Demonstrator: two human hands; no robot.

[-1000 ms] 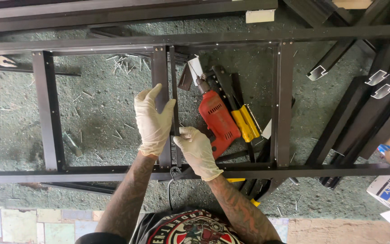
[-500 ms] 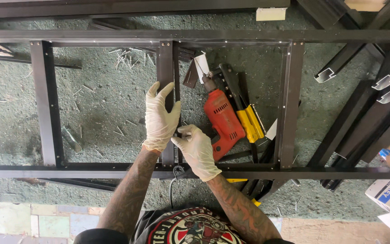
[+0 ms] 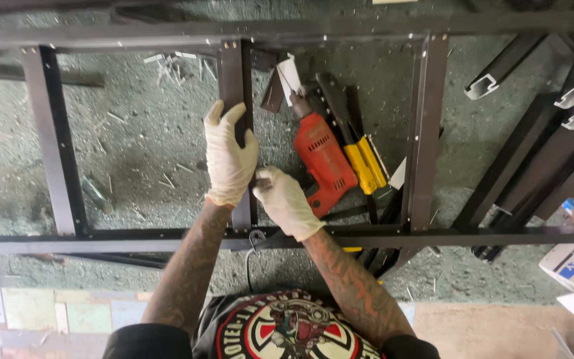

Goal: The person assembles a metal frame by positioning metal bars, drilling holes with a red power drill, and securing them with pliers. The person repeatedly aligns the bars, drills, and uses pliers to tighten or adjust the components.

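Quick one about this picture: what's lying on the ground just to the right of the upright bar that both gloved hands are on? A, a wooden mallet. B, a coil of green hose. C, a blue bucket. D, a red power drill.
D: a red power drill lies on the ground beside the dark upright bar that the left hand and right hand are on, with yellow-handled tools next to it.

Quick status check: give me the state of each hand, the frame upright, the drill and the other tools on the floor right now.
Left hand: gloved, wrapped around the middle upright.
Right hand: gloved, grip closed against the same upright.
Middle upright: in place between the frame's long rails.
Red drill: lying on the floor, unheld.
Yellow-handled tool: lying beside the drill, unheld.
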